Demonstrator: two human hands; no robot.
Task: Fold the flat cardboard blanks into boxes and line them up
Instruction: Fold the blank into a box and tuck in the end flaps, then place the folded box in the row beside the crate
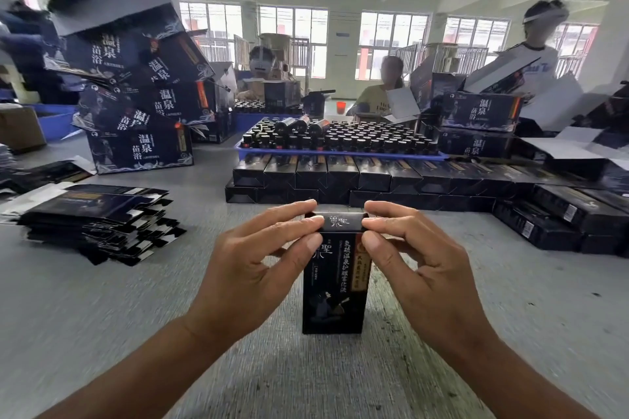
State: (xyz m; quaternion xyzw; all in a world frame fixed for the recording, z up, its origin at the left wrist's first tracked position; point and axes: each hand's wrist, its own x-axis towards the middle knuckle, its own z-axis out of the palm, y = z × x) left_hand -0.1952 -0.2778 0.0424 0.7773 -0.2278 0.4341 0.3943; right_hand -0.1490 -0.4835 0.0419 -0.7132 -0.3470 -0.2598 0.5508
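Head view: box (334, 286) stands upright on the worktop (102, 316) right before me. My left hand (252, 269) and right hand (418, 269) each have a pinching grip on its top flap (342, 222). Blanks (98, 221) stacked left, finished boxes (340, 177) lined up behind.

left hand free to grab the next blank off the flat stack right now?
Probably not yet. The left hand pinches the top flap of the upright box, as does the right hand. The stack of flat blanks lies on its side with bare table between, so the path looks open once it lets go.
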